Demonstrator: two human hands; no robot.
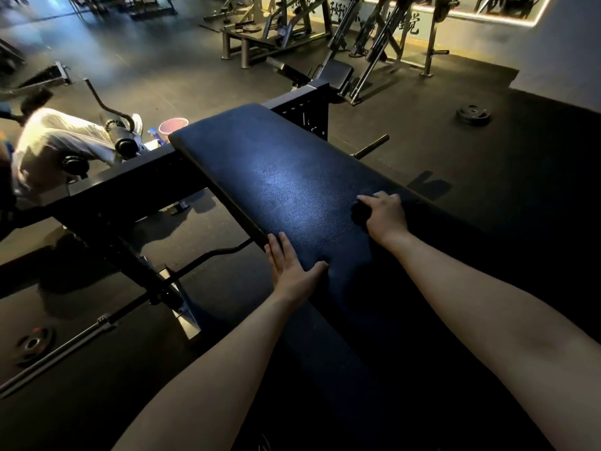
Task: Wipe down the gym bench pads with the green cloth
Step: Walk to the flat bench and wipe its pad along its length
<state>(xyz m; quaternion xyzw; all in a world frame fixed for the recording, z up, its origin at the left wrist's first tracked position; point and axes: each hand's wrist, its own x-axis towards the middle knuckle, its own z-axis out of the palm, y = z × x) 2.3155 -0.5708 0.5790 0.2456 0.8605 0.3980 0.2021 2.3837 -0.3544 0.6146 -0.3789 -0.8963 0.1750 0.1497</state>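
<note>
A bunched cloth (359, 213), dark in the dim gym light, is pressed to the bench pad (276, 177) near its right edge, with the right hand (385, 216) curled round it. The left hand (289, 266) lies flat, fingers straight, on the pad's left edge. Wiping looks mid-pass; the next stroke likely calls for sweeping toward the pad's unwiped far end. A weight plate (473, 114) lies beyond.

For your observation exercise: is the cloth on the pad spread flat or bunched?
Bunched: the cloth is a small dark wad gripped by the right hand.
</note>
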